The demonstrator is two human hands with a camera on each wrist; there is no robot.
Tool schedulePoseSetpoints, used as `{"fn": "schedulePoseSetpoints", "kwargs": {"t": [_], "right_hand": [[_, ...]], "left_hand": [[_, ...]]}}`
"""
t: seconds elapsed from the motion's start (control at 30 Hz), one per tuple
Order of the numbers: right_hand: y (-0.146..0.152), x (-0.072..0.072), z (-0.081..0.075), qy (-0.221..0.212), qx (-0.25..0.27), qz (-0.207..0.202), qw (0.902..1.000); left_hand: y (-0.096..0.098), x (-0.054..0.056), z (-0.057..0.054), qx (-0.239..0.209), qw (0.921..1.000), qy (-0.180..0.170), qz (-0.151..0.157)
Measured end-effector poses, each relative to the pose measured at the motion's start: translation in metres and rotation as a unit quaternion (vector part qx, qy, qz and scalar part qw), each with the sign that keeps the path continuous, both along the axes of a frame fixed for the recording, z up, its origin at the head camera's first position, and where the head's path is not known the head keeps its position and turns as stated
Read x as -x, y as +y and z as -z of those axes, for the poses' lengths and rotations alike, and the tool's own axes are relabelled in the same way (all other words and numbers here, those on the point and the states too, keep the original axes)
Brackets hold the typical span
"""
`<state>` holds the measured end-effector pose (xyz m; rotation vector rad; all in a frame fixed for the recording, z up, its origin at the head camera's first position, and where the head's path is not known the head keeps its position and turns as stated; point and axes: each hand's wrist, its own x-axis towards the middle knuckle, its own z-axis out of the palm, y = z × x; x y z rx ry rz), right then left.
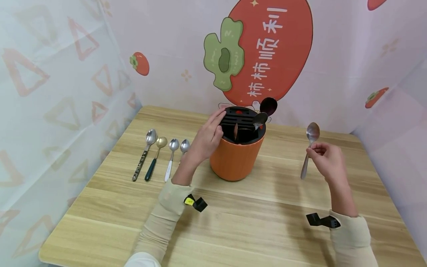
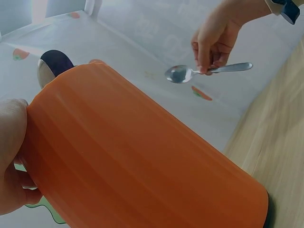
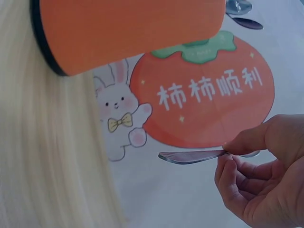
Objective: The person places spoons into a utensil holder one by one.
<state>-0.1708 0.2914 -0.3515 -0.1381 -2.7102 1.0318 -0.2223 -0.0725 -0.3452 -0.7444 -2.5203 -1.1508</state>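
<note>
My right hand (image 1: 328, 159) pinches a metal spoon (image 1: 313, 132) at mid-length between thumb and fingers, over the table's right side. Its bowl points up and its handle hangs down. Against the left of an orange utensil holder (image 1: 237, 161) rests my left hand (image 1: 207, 141), fingers extended along the top rim. A slotted black insert (image 1: 235, 119) fills the holder's top. Inside stand a dark spoon (image 1: 268, 106), a grey metal spoon (image 1: 260, 119) and a copper-toned utensil (image 1: 236, 131), their lower parts hidden.
Left of the holder lie a spoon with a patterned handle (image 1: 140, 165), a gold spoon with a dark green handle (image 1: 161, 142), a white-handled spoon (image 1: 169, 168) and another spoon (image 1: 185, 145), partly behind my left hand. Printed cloth (image 1: 173, 44) hangs behind the wooden table (image 1: 253, 222).
</note>
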Motion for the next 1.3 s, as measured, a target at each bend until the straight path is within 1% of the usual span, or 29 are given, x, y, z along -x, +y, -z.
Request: {"fn": "schedulePoseSetpoints", "kwargs": {"t": [0.23,0.37,0.5,0.7,0.8,0.97,1.17,1.3], "right_hand": [[-0.022,-0.001,-0.013,0.046,0.044,0.007,0.9979],[-0.034,0.0,-0.019,0.058,0.072,0.012,0.9957],[-0.044,0.001,-0.025,0.066,0.105,0.007,0.9922],[-0.057,0.004,-0.035,0.083,0.134,0.011,0.9875],[-0.065,0.005,-0.041,0.095,0.154,0.012,0.9833],[-0.078,0.007,-0.05,0.128,0.187,0.0,0.974],[-0.09,0.01,-0.06,0.148,0.211,-0.015,0.9661],[-0.096,0.011,-0.066,0.169,0.22,-0.022,0.9605]], "left_hand": [[0.0,0.0,0.0,-0.001,1.0,0.006,0.002],[0.0,0.0,0.0,-0.002,1.0,0.005,0.001],[0.0,0.0,0.001,-0.001,1.0,0.003,0.001],[0.0,0.001,0.001,-0.001,1.0,0.002,0.001],[0.0,0.001,0.001,-0.002,1.0,0.002,-0.001],[-0.001,0.001,0.001,-0.004,1.0,0.002,-0.005],[-0.001,0.002,0.002,-0.008,0.9999,0.008,-0.002],[-0.001,0.003,0.002,-0.008,0.9999,0.014,0.004]]}}
